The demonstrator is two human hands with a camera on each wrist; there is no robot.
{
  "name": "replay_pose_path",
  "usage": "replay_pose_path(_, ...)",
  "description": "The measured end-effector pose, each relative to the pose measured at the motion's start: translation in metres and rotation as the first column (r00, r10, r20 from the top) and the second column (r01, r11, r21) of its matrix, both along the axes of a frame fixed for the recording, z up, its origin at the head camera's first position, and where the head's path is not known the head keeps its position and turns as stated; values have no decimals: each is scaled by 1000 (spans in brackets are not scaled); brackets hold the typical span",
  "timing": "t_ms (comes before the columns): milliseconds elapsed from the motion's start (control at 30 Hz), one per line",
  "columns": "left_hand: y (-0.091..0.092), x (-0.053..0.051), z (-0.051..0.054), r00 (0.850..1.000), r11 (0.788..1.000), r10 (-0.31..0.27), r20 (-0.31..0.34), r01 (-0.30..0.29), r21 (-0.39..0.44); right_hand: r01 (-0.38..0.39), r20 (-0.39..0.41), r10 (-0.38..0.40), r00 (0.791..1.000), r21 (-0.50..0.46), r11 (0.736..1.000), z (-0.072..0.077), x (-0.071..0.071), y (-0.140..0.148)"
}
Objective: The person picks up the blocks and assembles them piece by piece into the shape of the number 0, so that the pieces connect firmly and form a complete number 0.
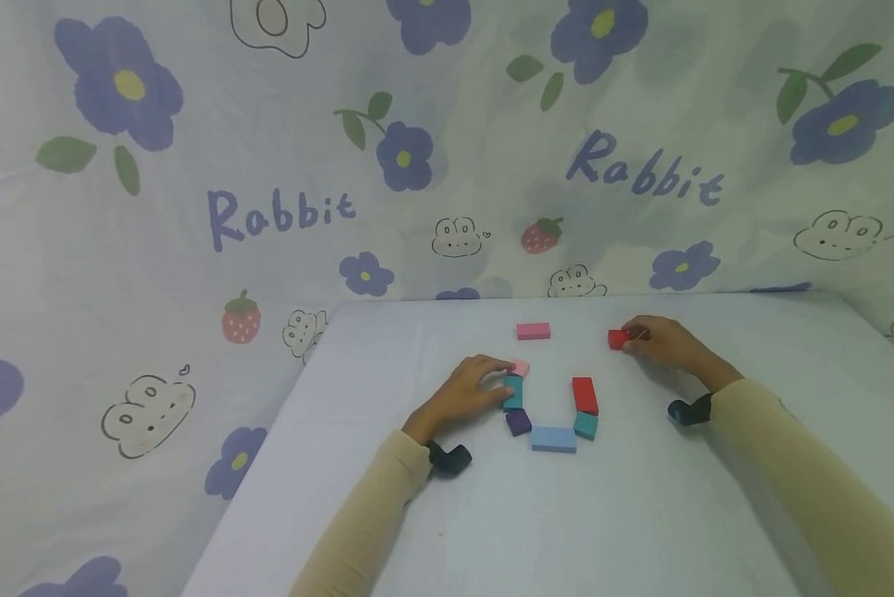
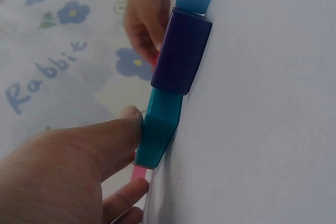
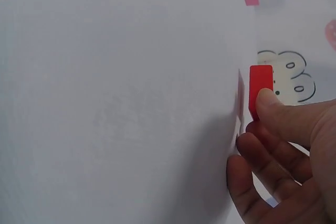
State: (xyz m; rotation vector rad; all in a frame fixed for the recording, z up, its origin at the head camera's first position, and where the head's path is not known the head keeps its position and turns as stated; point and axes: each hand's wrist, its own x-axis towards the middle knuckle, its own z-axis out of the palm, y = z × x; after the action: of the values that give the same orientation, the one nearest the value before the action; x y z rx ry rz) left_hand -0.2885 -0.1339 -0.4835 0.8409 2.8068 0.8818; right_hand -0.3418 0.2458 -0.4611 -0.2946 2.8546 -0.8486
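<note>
My right hand (image 1: 663, 342) pinches a small red block (image 3: 261, 85) between thumb and fingers at the far right of the layout. At the layout's left side, my left hand (image 1: 465, 388) has its thumb against a teal block (image 2: 160, 124) and a fingertip at a pale pink block (image 1: 520, 367). Its fingers are spread, with a gap between thumb and index finger. Next to the teal block sits a dark purple block (image 2: 181, 53), followed by a light blue block (image 1: 554, 439) at the near side. A second teal block (image 1: 585, 425) and a longer red block (image 1: 585, 396) form the right side.
A longer pink block (image 1: 532, 332) lies apart near the back of the white table (image 1: 536, 522). Behind the table hangs a cloth (image 1: 283, 149) printed with flowers and rabbits. Black straps with dark wrist-worn pieces (image 1: 450, 458) hang below both sleeves.
</note>
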Motion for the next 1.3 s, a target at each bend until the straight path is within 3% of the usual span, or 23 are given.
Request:
replay_pose_path(333,0,0,0,1000,1000,14,28,-14,2,-50,-28,50,998,-19,999,7,10,-8)
replay_pose_path(767,0,0,0,1000,1000,6,13,-5,-6,-151,-83,150,985,-8,988,10,21,-33)
replay_pose_path(967,-1,0,1,1000,1000,17,16,-16,-10,-216,-81,213,974,-29,976,15,25,-44)
replay_pose_path(1300,-1,1,0,1000,1000,16,19,-16,-1,-246,-52,244,968,-26,969,14,27,-58)
